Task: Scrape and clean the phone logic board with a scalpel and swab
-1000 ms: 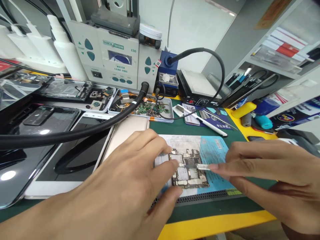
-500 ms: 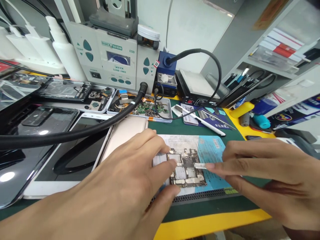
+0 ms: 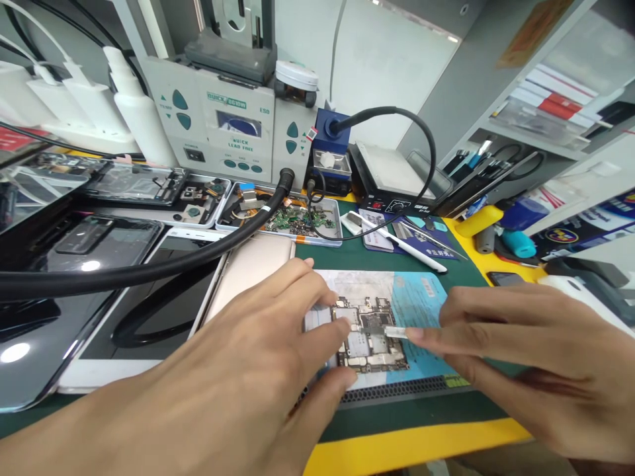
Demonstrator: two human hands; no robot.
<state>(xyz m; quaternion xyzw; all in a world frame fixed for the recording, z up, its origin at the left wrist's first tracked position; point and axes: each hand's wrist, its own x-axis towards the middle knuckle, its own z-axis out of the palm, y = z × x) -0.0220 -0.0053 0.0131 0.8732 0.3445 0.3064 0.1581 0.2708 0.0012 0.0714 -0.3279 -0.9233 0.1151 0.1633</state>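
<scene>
Circuit board [image 3: 370, 337] from a phone, lying flat between the two hands on a pale blue and white mat [image 3: 421, 297] at the near edge of the desk [image 3: 397, 403]. The board is small and roughly rectangular with a notched outline, covered in silvery metal shields and tiny dark components, and edged with gold-coloured contacts. The left hand [image 3: 248, 370] rests palm down on the board's left side, fingers spread; its fingertips press the top left corner and its thumb the lower edge, pinning the board without closing around it. The right hand [image 3: 520, 357] comes in from the board's right, thumb and forefinger pinched on a thin flat metal tool [image 3: 391, 331] whose tip lies on the middle of the board. Just beyond the left hand lies a gold-coloured phone back [image 3: 248, 264], and further out a thick black hose [image 3: 149, 264] crosses dark screens. Beyond both hands stand a tray of green board parts [image 3: 297, 221] and a grey soldering station [image 3: 233, 125]. A white pen-like tool [image 3: 401, 241] lies beyond the right hand.
</scene>
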